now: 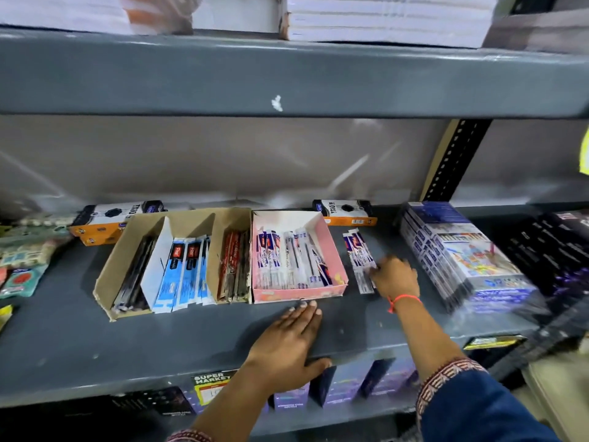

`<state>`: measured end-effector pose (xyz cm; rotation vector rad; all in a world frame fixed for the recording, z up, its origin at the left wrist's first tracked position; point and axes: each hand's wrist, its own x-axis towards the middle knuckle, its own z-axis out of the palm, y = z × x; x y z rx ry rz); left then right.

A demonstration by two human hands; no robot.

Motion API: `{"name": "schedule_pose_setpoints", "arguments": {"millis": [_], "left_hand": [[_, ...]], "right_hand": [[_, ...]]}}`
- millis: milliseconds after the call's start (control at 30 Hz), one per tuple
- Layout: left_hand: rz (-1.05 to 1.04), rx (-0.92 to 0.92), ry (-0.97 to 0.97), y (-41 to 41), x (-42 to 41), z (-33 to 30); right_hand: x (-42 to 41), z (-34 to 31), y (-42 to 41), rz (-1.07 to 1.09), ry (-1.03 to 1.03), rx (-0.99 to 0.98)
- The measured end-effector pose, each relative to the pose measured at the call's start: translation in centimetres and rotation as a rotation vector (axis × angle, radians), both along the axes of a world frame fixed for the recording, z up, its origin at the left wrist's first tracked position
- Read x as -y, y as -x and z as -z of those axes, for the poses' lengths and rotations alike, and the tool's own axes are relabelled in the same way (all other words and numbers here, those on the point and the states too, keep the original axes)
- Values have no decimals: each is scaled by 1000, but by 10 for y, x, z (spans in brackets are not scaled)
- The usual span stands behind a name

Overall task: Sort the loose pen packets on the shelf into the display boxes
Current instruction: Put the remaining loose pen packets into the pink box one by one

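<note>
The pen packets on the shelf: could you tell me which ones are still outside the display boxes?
The loose white-and-purple packets lying on the bare shelf right of the pink box, under the right hand; all others sit inside boxes.

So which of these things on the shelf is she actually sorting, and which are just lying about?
Job:
loose pen packets
pink box
cardboard box
right hand
left hand

Lying about:
orange-and-black boxes
stacked blue boxes
sachets

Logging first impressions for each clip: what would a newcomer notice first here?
Probably the pink display box at mid-shelf, packed with pen packets, beside a brown cardboard box split into compartments. Just right of the pink box, the right hand touches a few loose pen packets, while the left hand rests flat on the shelf.
</note>
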<state>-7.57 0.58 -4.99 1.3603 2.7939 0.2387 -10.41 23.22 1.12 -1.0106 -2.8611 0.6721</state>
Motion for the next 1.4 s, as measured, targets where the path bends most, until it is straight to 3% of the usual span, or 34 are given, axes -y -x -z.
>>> {"name": "schedule_pose_setpoints", "arguments": {"millis": [300,433,667,867,1400], "left_hand": [[7,7,-15,8,-20,-4],[2,-12,-29,8,-19,-3],[14,-31,17,8,-20,-1],[3,-8,-10,8,-20,-3],[-9,-14,-68,8,-19,0]], "right_hand": [[-2,9,10,34,221,-92],[-8,10,10,166,343,-193],[-7,0,-12,384,1069,-561],[25,-13,-49,368,1503,-555],[67,-7,-78,287,1602,-647]]}}
